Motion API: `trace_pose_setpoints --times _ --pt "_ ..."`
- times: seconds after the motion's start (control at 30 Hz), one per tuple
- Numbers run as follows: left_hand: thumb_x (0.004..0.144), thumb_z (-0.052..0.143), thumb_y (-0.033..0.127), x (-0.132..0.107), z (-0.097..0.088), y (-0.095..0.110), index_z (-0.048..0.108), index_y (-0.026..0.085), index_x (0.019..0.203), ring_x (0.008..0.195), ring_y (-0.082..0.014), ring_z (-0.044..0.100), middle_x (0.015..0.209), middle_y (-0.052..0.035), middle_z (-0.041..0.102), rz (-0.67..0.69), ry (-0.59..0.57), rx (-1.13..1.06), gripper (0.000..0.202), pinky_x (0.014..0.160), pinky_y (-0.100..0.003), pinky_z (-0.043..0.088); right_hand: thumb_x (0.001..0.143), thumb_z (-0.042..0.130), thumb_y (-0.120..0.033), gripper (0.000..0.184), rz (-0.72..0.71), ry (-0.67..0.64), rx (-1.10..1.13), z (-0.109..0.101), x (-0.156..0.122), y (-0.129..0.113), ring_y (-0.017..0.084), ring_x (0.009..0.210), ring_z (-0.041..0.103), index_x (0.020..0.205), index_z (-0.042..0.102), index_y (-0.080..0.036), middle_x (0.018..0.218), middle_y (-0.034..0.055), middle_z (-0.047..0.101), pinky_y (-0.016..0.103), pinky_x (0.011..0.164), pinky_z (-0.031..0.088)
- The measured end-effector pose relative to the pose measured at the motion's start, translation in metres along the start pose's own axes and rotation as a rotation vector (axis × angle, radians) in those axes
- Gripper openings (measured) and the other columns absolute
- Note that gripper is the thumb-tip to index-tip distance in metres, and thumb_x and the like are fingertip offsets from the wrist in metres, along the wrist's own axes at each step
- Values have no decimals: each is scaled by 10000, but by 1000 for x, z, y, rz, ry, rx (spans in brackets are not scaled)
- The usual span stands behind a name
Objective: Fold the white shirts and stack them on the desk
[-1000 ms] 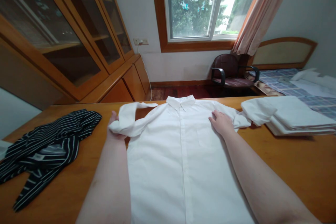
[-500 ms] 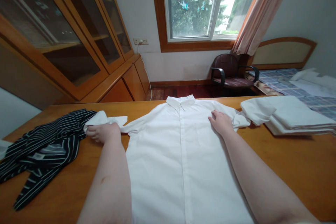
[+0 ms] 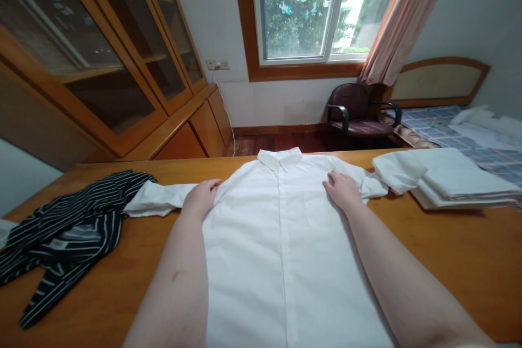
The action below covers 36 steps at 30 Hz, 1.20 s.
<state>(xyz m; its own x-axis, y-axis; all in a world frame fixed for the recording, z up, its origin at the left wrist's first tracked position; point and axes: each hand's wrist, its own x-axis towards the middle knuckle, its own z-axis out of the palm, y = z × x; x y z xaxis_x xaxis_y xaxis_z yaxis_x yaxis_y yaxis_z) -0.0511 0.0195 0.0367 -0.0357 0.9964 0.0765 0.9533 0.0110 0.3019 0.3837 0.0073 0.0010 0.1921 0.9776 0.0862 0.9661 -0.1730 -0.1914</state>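
Note:
A white collared shirt [image 3: 281,239] lies flat and buttoned on the wooden table [image 3: 448,250], its collar toward the window. My left hand [image 3: 200,197] rests palm down on the shirt's left shoulder, fingers stretched out. The left sleeve [image 3: 155,198] lies spread out to the left, its end touching a black striped garment. On the right shoulder my right hand [image 3: 343,189] lies flat with fingers apart, next to the bunched right sleeve [image 3: 373,187]. Neither hand grips anything.
A crumpled black garment with white stripes [image 3: 65,234] lies at the table's left. A stack of folded white cloth [image 3: 444,179] sits at the right. Beyond the table stand a dark armchair [image 3: 359,111], glass-fronted wooden cabinets [image 3: 106,54] and a bed [image 3: 468,130].
My left hand carried the left sleeve from across the shirt out to the left, laid it flat, let go, and moved back onto the shoulder. My right hand stayed still.

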Motion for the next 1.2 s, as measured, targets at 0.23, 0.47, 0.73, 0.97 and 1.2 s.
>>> trace_pose_setpoints --times 0.23,0.47,0.73,0.97,1.2 --pt "834 386 334 -4 1 20 692 244 989 915 -239 629 1026 -64 701 -64 -174 113 355 774 -307 462 867 435 -417 441 10 14 0 1 0 0 275 1207 465 1234 552 -201 1341 80 525 388 980 335" --pt "795 438 313 -15 2 40 677 237 1057 997 -287 597 1044 -105 685 -80 -178 316 362 851 -380 435 866 432 -416 443 -1 20 -8 1 -1 0 274 1192 477 1225 559 -189 1336 82 529 391 983 336" --pt "739 463 169 -14 11 44 564 207 1222 1104 -226 546 1237 -87 591 141 -185 191 495 947 -309 379 866 432 -413 452 -8 17 0 4 1 2 270 1234 442 1235 558 -183 1368 75 501 394 1003 319" --pt "784 429 281 -15 4 47 684 207 925 863 -250 635 972 -99 696 -87 -275 179 301 709 -313 457 866 435 -408 450 -21 13 13 3 1 1 267 1239 440 1238 559 -187 1366 72 503 392 1010 319" --pt "863 281 540 -28 18 53 679 115 998 958 -326 624 1052 -204 664 -219 -285 277 598 790 -415 465 864 435 -409 445 -8 5 15 0 0 -2 267 1236 445 1230 566 -194 1364 69 506 389 1005 326"
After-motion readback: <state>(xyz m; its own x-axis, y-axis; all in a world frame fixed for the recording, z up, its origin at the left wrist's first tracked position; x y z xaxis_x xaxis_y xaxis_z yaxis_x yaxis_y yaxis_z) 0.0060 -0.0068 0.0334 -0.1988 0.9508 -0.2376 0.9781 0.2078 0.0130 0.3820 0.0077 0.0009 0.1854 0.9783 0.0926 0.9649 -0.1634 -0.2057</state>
